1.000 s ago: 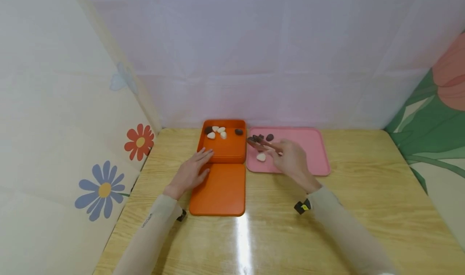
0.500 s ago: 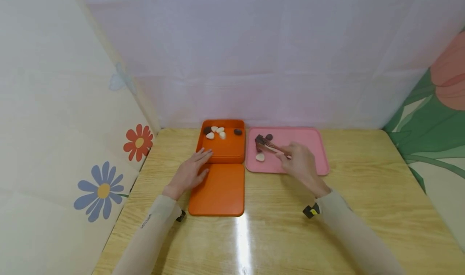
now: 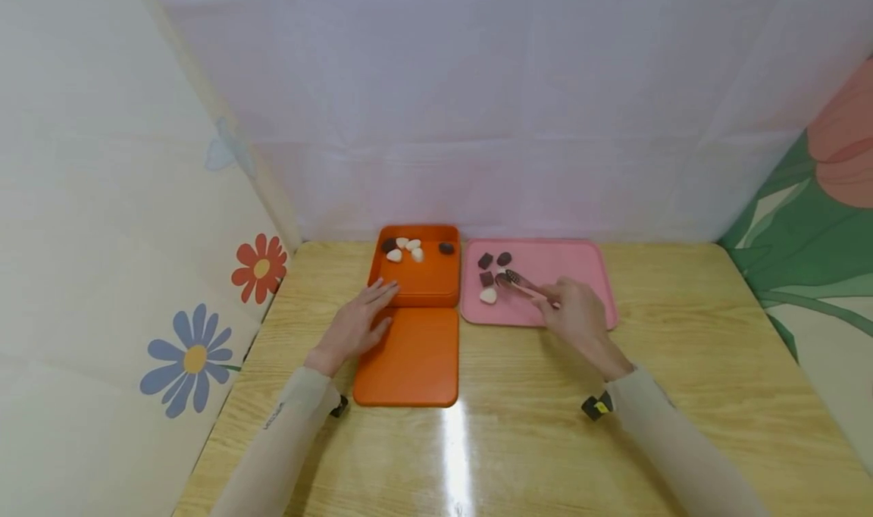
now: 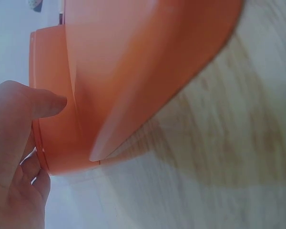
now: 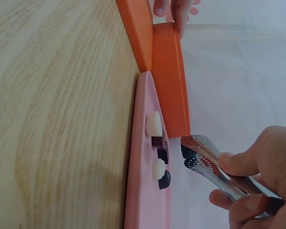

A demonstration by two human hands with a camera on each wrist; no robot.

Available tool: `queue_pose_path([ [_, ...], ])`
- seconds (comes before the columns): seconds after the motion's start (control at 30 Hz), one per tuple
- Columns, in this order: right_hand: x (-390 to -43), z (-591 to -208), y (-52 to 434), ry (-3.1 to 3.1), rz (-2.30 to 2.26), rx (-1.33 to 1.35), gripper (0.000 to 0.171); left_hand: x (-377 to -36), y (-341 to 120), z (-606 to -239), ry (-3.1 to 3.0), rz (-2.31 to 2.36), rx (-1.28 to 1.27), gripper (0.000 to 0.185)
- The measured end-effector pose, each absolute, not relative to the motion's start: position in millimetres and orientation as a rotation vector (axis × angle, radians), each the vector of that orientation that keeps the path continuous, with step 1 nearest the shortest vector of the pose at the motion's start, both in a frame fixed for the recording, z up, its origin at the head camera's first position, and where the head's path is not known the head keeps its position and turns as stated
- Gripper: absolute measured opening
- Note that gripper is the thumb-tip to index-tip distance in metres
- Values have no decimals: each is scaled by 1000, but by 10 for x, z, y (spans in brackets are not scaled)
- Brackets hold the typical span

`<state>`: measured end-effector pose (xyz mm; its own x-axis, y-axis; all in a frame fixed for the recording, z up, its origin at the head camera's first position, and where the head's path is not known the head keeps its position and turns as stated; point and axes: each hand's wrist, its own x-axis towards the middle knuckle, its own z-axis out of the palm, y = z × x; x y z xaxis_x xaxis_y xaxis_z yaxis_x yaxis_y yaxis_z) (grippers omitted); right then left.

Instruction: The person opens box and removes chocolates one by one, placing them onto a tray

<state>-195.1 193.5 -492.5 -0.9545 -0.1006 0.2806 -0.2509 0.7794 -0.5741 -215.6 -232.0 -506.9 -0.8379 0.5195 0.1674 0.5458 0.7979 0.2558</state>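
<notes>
Head view: left hand (image 3: 356,324) lies flat with straight fingers against the near-left corner of the square orange plastic box (image 3: 417,274), seemingly to steady it; the flat orange lid (image 3: 409,356) lies just in front, touching the box. Right hand (image 3: 578,321) grips slim metal tongs (image 3: 520,282) over the pink rectangular plastic tray (image 3: 573,274), their long axis running from the hand up-left, tips pointing toward a dark square chocolate (image 3: 486,278) and a white heart-shaped sweet (image 3: 488,296); tips appear empty. Two more dark pieces (image 3: 494,260) sit farther back; white and dark sweets (image 3: 407,249) rest in the box's far part. Left wrist view: thumb (image 4: 43,102) presses the orange box wall (image 4: 57,138), fingers uncurled, on the pale wooden table (image 4: 219,157). Right wrist view: fingers (image 5: 240,164) curl round the tongs (image 5: 200,153), whose perforated spoon tips stand slightly apart, holding nothing, just above the sweets (image 5: 158,157) on the tray (image 5: 143,191).
</notes>
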Motion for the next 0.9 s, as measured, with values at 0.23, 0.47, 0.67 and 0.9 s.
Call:
queue_pose_path([
  [0.23,-1915,-5039,1943,-2765,914,252,22,-2156,-2335,-5082,-2892,-455,-855,66],
  [0.47,-1892,-5105,1944,-2765,921,217,22,-2155,-2329,-5077,-2903,-451,-848,66],
  [0.67,-1891,-5160,1943,-2777,906,207,23,-2158,-2323,-5079,-2899,-453,-849,66],
  [0.9,-1896,-5220,1951,-2789,842,222,23,-2165,-2328,-5088,-2902,-459,-846,67],
])
